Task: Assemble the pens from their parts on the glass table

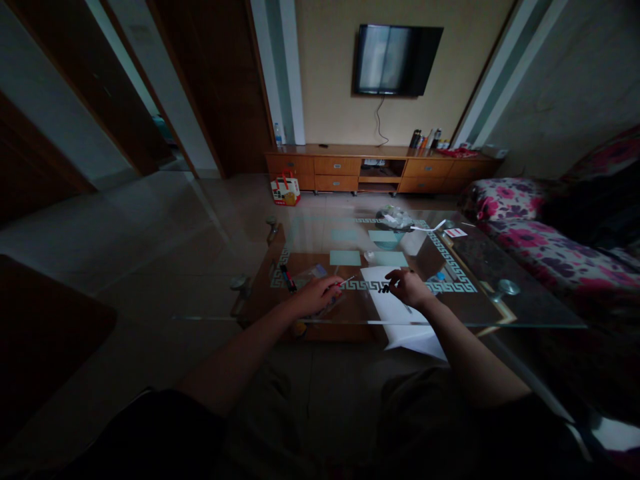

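Observation:
My left hand (pixel 317 295) is closed around a thin tool (pixel 346 281) with a red part near the fingers and a slim pale shaft pointing right; its exact kind is too small to tell. Opposite it, my right hand (pixel 409 288) is bent at the wrist with its fingers pinched together. At those fingertips is a small dark piece (pixel 384 289), partly hidden by the fingers. Both hands are above the glass table (pixel 305 313), apart from each other. White paper (pixel 393 310) lies under my right hand. A black and red pen-like item (pixel 287 279) lies left of my left hand.
A clear plastic bag (pixel 316 272) lies by my left hand. Farther back on the table are a bundled plastic bag (pixel 395 217) and a card (pixel 455 233). A low wooden cabinet (pixel 337 167) stands beyond, with a flowered sofa (pixel 530 247) to the right.

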Demonstrator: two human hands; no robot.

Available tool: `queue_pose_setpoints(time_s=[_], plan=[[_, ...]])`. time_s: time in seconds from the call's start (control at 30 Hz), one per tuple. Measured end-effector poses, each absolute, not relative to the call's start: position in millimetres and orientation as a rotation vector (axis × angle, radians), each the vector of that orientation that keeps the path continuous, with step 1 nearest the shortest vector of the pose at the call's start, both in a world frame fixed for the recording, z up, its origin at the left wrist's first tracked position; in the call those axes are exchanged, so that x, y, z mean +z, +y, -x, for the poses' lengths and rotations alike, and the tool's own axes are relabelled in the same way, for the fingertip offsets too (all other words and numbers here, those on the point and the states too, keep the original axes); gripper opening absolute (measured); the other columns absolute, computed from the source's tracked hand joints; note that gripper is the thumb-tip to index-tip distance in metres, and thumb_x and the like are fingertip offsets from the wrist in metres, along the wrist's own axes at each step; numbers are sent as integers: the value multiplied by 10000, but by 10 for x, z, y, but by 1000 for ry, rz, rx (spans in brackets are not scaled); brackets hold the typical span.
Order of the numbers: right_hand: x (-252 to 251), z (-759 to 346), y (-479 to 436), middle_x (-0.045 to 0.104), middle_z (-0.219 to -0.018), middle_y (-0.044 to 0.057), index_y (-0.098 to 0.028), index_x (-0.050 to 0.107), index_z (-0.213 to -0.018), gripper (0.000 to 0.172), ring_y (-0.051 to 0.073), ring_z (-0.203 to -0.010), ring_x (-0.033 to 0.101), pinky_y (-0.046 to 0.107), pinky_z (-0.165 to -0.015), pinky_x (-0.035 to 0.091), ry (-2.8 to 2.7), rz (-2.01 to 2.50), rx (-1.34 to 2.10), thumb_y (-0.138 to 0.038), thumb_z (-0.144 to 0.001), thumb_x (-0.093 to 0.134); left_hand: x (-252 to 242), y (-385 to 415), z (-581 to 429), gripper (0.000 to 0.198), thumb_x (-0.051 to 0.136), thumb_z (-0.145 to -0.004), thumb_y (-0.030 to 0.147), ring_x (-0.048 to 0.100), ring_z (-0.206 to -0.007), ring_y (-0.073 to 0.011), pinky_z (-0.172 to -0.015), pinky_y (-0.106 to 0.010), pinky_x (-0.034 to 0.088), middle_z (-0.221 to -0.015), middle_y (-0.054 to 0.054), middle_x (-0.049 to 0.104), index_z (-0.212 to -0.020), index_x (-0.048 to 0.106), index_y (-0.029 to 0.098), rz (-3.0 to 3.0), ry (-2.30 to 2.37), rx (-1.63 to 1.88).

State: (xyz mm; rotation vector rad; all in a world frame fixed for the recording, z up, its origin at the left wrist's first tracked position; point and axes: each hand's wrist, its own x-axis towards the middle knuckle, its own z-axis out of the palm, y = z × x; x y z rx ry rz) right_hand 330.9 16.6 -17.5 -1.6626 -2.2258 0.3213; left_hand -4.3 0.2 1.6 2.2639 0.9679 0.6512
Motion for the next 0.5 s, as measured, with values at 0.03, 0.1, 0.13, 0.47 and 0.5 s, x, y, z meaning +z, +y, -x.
queue_pose_setpoints(time_s=[0.03, 0.1, 0.13, 0.47, 0.5], plan=[[-182, -3312, 167, 745, -885, 31, -193, 685, -1070, 299, 157, -702, 660, 252, -647, 476, -2229, 1665, 322, -181, -778, 624, 16, 3, 45, 278, 420, -988, 301, 657, -918, -178, -803, -286, 472, -1020, -30, 713, -1209, 582, 253, -2259, 965, 648], [-195, -3318, 170, 745, -892, 34, -189, 683, -1069, 296, 155, -696, 658, 250, -645, 473, -2230, 1680, 331, -187, -778, 626, 20, 2, 42, 278, 419, -988, 300, 654, -933, -178, -801, -280, 472, -1026, -33, 711, -1209, 581, 253, -2251, 962, 648], [-201, -3321, 172, 745, -901, 36, -188, 683, -1070, 301, 153, -694, 658, 248, -645, 472, -2229, 1693, 340, -188, -774, 630, 23, 0, 39, 275, 421, -987, 296, 652, -933, -178, -800, -278, 471, -1026, -31, 709, -1203, 585, 253, -2250, 963, 650], [-214, -3328, 140, 716, -1018, 79, -170, 647, -1139, 432, 171, -782, 647, 259, -728, 480, -2212, 1763, 343, -149, -707, 665, 39, -10, 28, 275, 431, -978, 270, 650, -923, -177, -789, -272, 469, -1023, -20, 702, -1202, 590, 245, -2251, 952, 672], [-194, -3321, 134, 705, -1040, 90, -163, 636, -1157, 454, 178, -808, 645, 267, -749, 483, -2201, 1760, 326, -148, -704, 662, 39, -12, 29, 276, 431, -978, 272, 652, -915, -178, -783, -272, 470, -1010, -22, 704, -1203, 589, 243, -2245, 957, 666]])
